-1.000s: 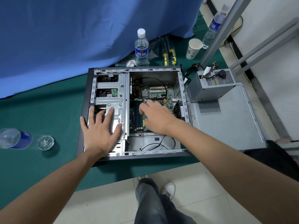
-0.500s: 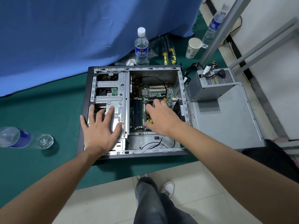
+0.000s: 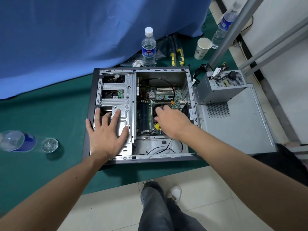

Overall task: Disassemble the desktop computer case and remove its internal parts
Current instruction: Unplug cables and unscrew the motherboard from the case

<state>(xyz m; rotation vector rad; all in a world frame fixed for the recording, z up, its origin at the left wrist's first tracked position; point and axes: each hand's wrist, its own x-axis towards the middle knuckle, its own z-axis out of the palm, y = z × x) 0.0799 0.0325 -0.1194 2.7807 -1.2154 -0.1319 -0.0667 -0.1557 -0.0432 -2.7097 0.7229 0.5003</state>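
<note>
At the far left, a blurred clear bottle with a blue label (image 3: 15,141) lies on its side on the green-covered surface (image 3: 50,114), with a small round glass piece (image 3: 50,145) just beside it. A blue cloth (image 3: 75,39) hangs behind, its hem reaching the green cover.

The computer case (image 3: 141,114) lies open on its side near the middle of the surface, close to the front edge. The left hand (image 3: 106,132) rests flat, fingers straight and spread wide, on the silver drive cage (image 3: 120,104) that fills the case's left part. To the right of the cage the green motherboard (image 3: 160,100) shows, with memory slots running along its left edge and a black cable (image 3: 166,80) looping over it. The right hand (image 3: 171,120) reaches down onto the board at the dark, round cooler fan (image 3: 158,108); its fingers curl down around the fan's near side, but how firmly they grip cannot be told. A yellow part (image 3: 157,126) peeks out just under the hand. More black wires (image 3: 166,148) lie in the bare bottom part of the case.

Behind the case stand an upright water bottle (image 3: 148,49), two yellow-handled tools (image 3: 177,55) and a paper cup (image 3: 202,48). To the right, the grey side panel (image 3: 236,130) lies flat, and the power supply (image 3: 220,86) sits on its far end, cables trailing toward the case. A second water bottle (image 3: 223,29) stands behind grey metal bars (image 3: 233,30) at the far right. Below, a trouser leg (image 3: 158,205) and a white shoe (image 3: 174,192) stand on the tiled floor (image 3: 116,205).
</note>
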